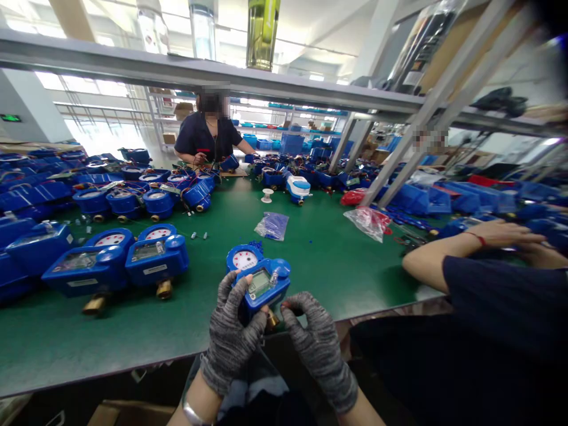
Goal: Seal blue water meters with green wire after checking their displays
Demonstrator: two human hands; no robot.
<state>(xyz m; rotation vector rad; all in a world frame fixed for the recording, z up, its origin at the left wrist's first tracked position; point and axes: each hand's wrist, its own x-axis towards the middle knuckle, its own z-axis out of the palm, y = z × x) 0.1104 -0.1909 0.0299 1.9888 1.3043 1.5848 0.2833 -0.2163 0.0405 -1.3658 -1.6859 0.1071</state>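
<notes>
A blue water meter (274, 291) with a round dial, a small display and a brass pipe end (272, 320) is at the near edge of the green table. My left hand (231, 328), in a grey knit fingerless glove, is closed round its left side, thumb low by the brass end. Just right of that brass end is my right hand (316, 334), gloved alike, with thumb and forefinger pinched together. Anything inside that pinch is too small to make out. Small blue pieces (256, 244) lie behind the meter.
Finished-looking blue meters (155, 253) and open ones with wires (160, 202) crowd the left side of the green table (213, 222). A bag of blue parts (272, 226) lies ahead. A co-worker's arm (426, 260) rests at right; another person (210, 139) sits opposite. A shelf (284, 83) spans overhead.
</notes>
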